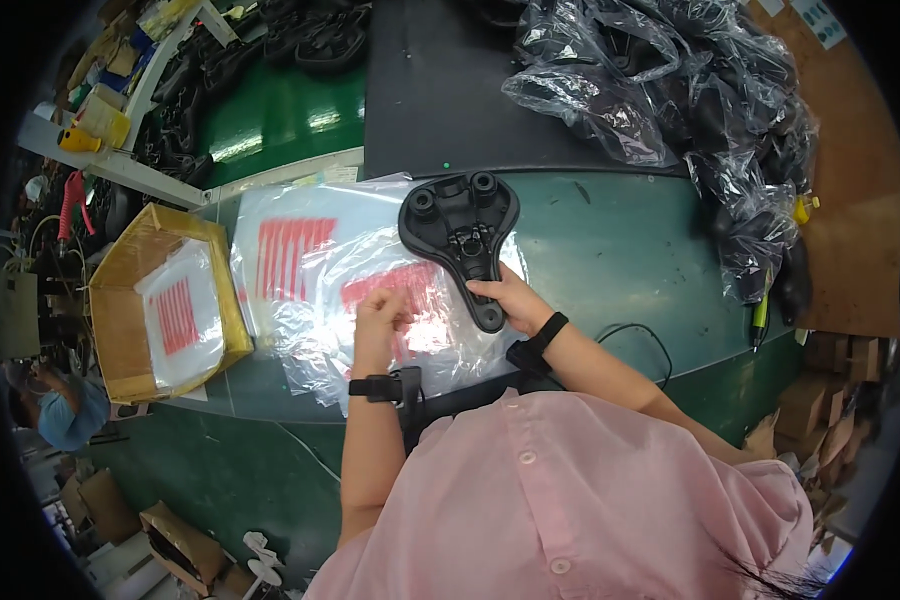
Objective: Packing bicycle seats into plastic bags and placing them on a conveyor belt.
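A black bicycle saddle [460, 225] is held underside up over the table, its wide end pointing away from me. My right hand [515, 300] grips its narrow nose, thumb on top. Under and beside it lies a loose pile of clear plastic bags [300, 325] with red printing. My left hand [382, 312] is over the pile with fingers curled together, closed at a clear plastic bag [410, 285]; the fingertips' exact hold is partly hidden. Both wrists wear black straps.
Left of the pile, a yellow-taped box [120, 340] holds more printed bags. Bagged black saddles [660, 90] are heaped at the far right, near a yellow-green pen [760, 318]. A black cable [635, 328] lies by my right forearm. A person in blue [73, 412] is at far left.
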Demonstrator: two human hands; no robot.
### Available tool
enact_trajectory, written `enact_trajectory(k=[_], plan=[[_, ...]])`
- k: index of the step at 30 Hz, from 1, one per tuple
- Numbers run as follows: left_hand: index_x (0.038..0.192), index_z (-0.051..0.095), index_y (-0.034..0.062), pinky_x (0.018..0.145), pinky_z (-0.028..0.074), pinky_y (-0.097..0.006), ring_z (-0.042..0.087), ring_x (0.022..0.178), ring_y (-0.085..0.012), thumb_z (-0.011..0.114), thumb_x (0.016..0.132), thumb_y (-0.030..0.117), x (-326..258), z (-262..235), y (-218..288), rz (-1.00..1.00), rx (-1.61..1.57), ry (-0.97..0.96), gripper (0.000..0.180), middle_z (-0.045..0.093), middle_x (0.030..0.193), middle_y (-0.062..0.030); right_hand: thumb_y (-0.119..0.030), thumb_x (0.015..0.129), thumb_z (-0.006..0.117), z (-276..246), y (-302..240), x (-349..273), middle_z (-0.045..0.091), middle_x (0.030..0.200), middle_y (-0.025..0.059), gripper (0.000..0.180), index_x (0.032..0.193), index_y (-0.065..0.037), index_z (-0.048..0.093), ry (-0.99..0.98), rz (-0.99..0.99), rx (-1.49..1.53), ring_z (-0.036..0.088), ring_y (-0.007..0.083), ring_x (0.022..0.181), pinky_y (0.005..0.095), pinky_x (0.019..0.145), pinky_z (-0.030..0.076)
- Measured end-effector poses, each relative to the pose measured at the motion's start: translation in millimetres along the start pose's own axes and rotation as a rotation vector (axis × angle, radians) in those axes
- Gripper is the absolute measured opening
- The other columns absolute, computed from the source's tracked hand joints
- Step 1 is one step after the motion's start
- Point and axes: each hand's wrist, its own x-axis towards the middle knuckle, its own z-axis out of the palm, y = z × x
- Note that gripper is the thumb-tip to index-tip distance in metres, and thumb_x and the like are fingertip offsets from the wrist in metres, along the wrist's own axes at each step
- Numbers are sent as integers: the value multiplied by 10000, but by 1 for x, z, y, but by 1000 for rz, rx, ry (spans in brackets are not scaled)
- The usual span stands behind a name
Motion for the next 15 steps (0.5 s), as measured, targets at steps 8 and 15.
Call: enact_trajectory(k=[8, 15], plan=[[855, 652, 44, 513, 419, -216, 529, 564, -75, 625, 845, 186, 5, 42, 5, -27, 528, -265, 145, 602, 688, 0, -71, 786, 693, 4, -11, -17, 583, 972, 19, 441, 1170, -33, 479, 6, 7, 11, 578, 115, 842, 255, 735, 490], [749, 604, 87, 579, 426, -236, 539, 630, -76, 691, 792, 120, 7, 15, -10, -110, 95, -251, 102, 599, 718, 6, -73, 770, 707, 4, -21, -27, 590, 996, 23, 481, 1192, -19, 482, -17, 2, -35, 576, 112, 857, 251, 755, 478]])
